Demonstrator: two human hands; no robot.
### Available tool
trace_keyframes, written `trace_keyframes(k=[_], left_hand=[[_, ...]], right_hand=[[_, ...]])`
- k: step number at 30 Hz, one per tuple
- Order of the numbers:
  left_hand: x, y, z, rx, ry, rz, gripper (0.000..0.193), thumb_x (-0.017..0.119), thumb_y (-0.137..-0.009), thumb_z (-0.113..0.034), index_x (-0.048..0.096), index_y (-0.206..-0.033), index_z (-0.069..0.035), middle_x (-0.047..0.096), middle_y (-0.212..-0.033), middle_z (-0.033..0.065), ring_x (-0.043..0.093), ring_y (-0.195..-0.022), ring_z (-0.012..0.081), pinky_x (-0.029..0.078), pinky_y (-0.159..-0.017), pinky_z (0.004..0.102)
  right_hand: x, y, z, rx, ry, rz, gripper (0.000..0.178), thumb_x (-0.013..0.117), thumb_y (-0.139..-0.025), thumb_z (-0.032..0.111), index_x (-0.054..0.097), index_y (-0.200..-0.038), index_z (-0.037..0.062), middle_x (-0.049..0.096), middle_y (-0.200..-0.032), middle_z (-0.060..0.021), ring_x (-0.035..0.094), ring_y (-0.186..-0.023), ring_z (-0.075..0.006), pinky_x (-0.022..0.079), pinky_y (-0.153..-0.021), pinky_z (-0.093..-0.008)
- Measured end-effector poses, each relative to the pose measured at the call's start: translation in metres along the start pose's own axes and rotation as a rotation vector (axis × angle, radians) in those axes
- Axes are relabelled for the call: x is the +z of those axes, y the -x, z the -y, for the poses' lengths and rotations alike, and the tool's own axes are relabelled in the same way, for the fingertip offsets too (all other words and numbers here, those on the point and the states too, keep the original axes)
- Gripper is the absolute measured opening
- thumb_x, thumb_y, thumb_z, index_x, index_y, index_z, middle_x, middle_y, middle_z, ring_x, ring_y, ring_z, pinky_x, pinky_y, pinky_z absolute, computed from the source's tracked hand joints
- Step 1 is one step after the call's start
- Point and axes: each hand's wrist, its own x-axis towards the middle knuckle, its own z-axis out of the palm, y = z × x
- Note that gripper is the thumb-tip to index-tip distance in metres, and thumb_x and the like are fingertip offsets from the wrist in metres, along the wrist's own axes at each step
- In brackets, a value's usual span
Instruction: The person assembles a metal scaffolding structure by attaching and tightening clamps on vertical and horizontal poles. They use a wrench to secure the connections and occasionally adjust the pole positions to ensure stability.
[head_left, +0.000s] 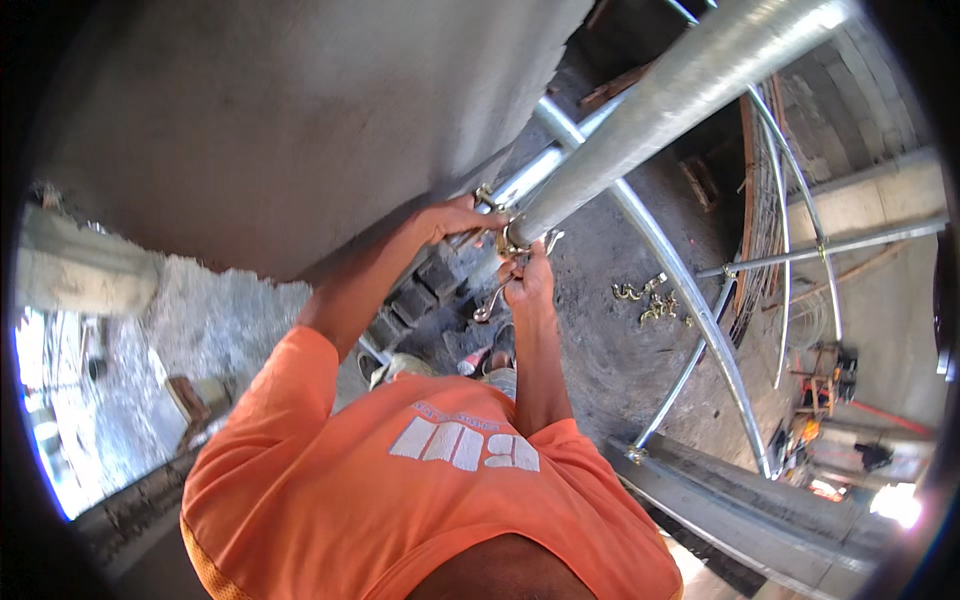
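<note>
The clamp [508,241] sits between left hand [455,218], curled onto it, and right hand [531,280], gripping a wrench [486,310].

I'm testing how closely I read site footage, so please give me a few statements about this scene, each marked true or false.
1. The left hand and right hand are both bare. True.
2. The right hand holds a metal tool. True.
3. The left hand hangs well away from the thick metal pipe. False: it is up by the lower end of the thick metal pipe.
4. Several gold-coloured clamps lie on the ground, to the right of the hands. True.
5. The person wears a blue shirt. False: it is an orange shirt.
</note>
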Motion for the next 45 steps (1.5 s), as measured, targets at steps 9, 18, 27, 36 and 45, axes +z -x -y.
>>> trace_keyframes(k=[9, 18, 27, 36, 45], left_hand=[[0.010, 0.018, 0.001, 0.107, -0.433, -0.206, 0.119, 0.092, -0.058, -0.032, 0.026, -0.150, 0.004, 0.037, -0.149, 0.0231, 0.035, -0.141, 0.0318, 0.030, -0.115, 0.0400], [-0.012, -0.002, 0.031, -0.006, 0.298, 0.101, 0.043, 0.057, -0.099, -0.043, 0.055, -0.124, -0.008, 0.068, -0.103, 0.0074, 0.069, -0.080, 0.0186, 0.056, -0.065, 0.0304], [-0.026, -0.023, 0.039, -0.168, 0.444, 0.280, 0.078, 0.061, -0.083, -0.070, 0.055, -0.130, -0.007, 0.070, -0.098, 0.0127, 0.070, -0.074, 0.0238, 0.060, -0.064, 0.0356], [-0.024, -0.029, 0.047, -0.279, 0.687, 0.182, 0.043, 0.062, -0.094, -0.051, 0.063, -0.111, -0.012, 0.069, -0.093, 0.0071, 0.066, -0.076, 0.0200, 0.054, -0.057, 0.0358], [-0.014, -0.021, 0.028, -0.164, 0.530, 0.360, 0.050, 0.064, -0.091, -0.058, 0.061, -0.116, -0.015, 0.068, -0.093, 0.0028, 0.062, -0.072, 0.0125, 0.053, -0.058, 0.0305]], right_hand=[[0.013, 0.007, -0.009, -0.088, -0.040, -0.119, 0.019, 0.048, -0.104, 0.036, 0.049, -0.108, 0.0170, 0.055, -0.080, -0.0010, 0.046, -0.057, -0.0108, 0.042, -0.043, -0.0240], [0.014, 0.013, -0.013, -0.134, 0.020, -0.072, 0.021, 0.047, -0.104, 0.033, 0.045, -0.114, 0.0149, 0.054, -0.089, -0.0043, 0.050, -0.065, -0.0132, 0.044, -0.047, -0.0280], [0.025, 0.036, -0.006, -0.178, 0.280, -0.146, 0.035, 0.046, -0.104, 0.038, 0.042, -0.126, 0.0122, 0.059, -0.106, -0.0113, 0.061, -0.081, -0.0223, 0.050, -0.051, -0.0362], [0.016, 0.039, -0.018, -0.315, 0.296, 0.017, 0.044, 0.040, -0.104, 0.047, 0.041, -0.133, 0.0129, 0.061, -0.103, -0.0085, 0.062, -0.081, -0.0170, 0.048, -0.042, -0.0279], [0.020, 0.035, -0.019, -0.210, 0.237, -0.072, 0.038, 0.036, -0.105, 0.050, 0.047, -0.125, 0.0191, 0.061, -0.104, -0.0015, 0.058, -0.082, -0.0127, 0.044, -0.052, -0.0308]])
